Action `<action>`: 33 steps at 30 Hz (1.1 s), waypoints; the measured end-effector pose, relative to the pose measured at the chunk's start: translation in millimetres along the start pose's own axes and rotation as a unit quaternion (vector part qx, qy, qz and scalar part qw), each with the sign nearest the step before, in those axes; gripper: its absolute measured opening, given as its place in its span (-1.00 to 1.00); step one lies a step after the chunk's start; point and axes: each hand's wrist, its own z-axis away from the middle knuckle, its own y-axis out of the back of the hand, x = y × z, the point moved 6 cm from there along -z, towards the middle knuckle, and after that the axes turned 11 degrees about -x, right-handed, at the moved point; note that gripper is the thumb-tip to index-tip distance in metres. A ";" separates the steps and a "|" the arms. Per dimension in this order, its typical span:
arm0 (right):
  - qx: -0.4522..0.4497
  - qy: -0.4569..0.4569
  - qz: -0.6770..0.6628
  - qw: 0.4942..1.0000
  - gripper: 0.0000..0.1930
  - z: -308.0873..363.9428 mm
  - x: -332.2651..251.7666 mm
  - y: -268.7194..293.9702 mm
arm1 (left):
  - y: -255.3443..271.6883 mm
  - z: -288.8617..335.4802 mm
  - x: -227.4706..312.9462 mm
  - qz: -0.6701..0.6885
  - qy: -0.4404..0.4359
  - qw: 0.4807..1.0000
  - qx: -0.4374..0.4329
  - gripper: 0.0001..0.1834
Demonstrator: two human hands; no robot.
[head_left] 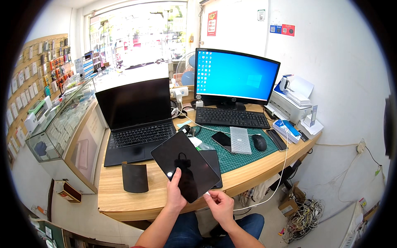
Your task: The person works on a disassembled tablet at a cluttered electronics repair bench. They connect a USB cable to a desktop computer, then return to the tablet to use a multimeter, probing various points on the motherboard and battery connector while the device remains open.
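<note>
A black tablet with a dark, reflective screen is tilted over the desk's front edge. My left hand grips its lower left side, thumb on the screen and fingers hidden behind. My right hand pinches the white plug of a charging cable at the tablet's lower right edge; whether the plug sits in the port cannot be told. The cable loops right, then up over the desk toward a power strip. Partly hidden behind the tablet lies another dark flat device or case.
An open laptop stands left, a black curved sheet before it. A green mat bears a phone, a translucent sleeve and a mouse. Behind are a keyboard, monitor and printer. Tangled cables lie below.
</note>
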 end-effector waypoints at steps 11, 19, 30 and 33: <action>-0.021 0.019 0.026 0.999 -0.78 -2.0 -3.2 5.0 | 1.3 -0.6 -1.1 -0.004 -0.002 1.000 0.005 -0.64; -0.036 0.016 0.028 0.999 -0.77 -2.3 -2.3 4.7 | 3.3 -2.2 -2.9 0.011 0.005 1.000 0.012 -0.67; -0.027 0.024 0.028 0.999 -0.78 -1.4 -3.2 3.1 | -2.0 -0.3 -0.2 0.007 -0.002 1.000 0.020 -0.64; -0.024 0.025 0.021 0.999 -0.78 -1.0 -3.0 3.0 | -10.8 1.9 3.7 -0.007 -0.013 1.000 0.014 -0.63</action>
